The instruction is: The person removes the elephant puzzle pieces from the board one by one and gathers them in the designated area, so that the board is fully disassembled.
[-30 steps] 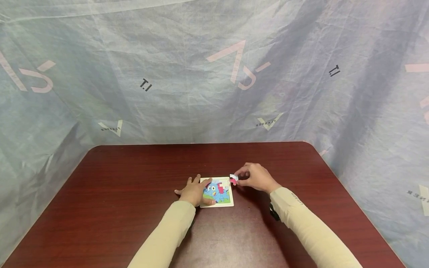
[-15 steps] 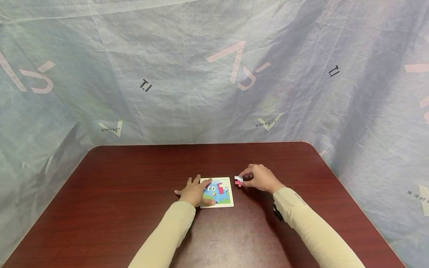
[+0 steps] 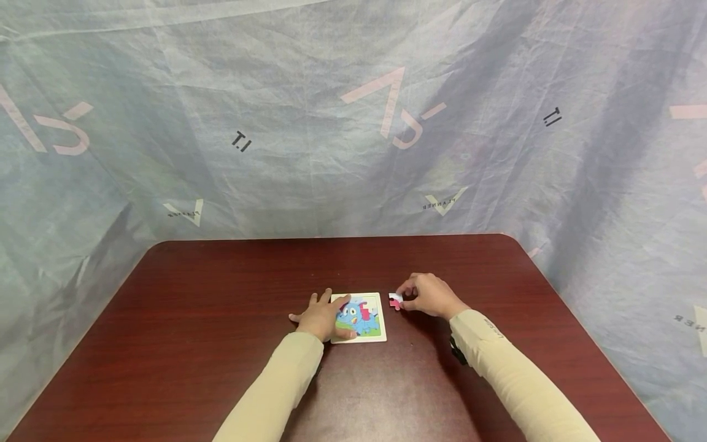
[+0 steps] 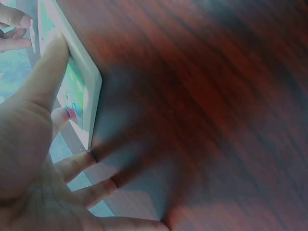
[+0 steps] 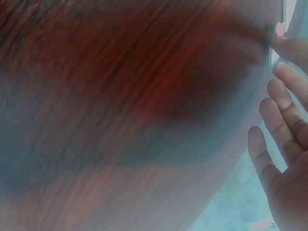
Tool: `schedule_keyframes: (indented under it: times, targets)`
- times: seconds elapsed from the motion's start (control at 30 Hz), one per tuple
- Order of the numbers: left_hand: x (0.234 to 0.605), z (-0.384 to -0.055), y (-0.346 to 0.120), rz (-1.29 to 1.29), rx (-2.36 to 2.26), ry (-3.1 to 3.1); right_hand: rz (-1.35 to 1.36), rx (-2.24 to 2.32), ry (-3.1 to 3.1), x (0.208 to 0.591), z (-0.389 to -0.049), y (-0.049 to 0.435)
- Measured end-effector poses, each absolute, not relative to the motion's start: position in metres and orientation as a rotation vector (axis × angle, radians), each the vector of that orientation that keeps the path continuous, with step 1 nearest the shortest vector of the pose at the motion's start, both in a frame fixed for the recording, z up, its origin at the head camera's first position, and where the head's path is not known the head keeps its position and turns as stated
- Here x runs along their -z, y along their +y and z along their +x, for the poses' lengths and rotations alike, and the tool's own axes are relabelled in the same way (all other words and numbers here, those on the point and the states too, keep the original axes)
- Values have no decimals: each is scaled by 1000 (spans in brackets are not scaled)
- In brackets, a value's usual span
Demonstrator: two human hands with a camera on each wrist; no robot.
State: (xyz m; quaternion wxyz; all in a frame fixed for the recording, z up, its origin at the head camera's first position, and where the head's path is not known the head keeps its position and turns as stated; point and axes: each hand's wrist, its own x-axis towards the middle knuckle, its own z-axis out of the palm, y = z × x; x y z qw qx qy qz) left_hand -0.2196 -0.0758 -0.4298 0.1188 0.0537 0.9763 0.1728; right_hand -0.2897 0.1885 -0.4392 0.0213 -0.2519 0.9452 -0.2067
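A small square jigsaw puzzle [image 3: 371, 328] with a pale frame lies on the table, picturing a blue cartoon animal over green. My left hand [image 3: 319, 318] is spread at its left side, thumb and index finger resting on the puzzle, the other fingertips on the wood. A pale notch shows at the picture's upper right. Just right of the frame, my right hand [image 3: 432, 296] pinches a white and pink puzzle piece [image 3: 394, 299] between thumb and fingers. In the right wrist view the piece [image 5: 280, 30] is mostly hidden behind the fingertips.
Both hands are over a dark red wooden table [image 3: 221, 288] with rounded far corners. Behind and at the sides hangs a grey printed cloth [image 3: 309, 153]. Tan sleeves [image 3: 276, 380] cover both forearms.
My right hand has drawn the puzzle piece a little to the right, away from the frame's edge, and slightly nearer. My left hand has stayed on the puzzle.
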Motion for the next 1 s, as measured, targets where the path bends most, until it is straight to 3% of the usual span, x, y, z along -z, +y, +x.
schedule_keyframes:
  times: [1.0]
  targets:
    - [431,-220,-75,156,-508,2866,-704,798,2970,449,-283,195]
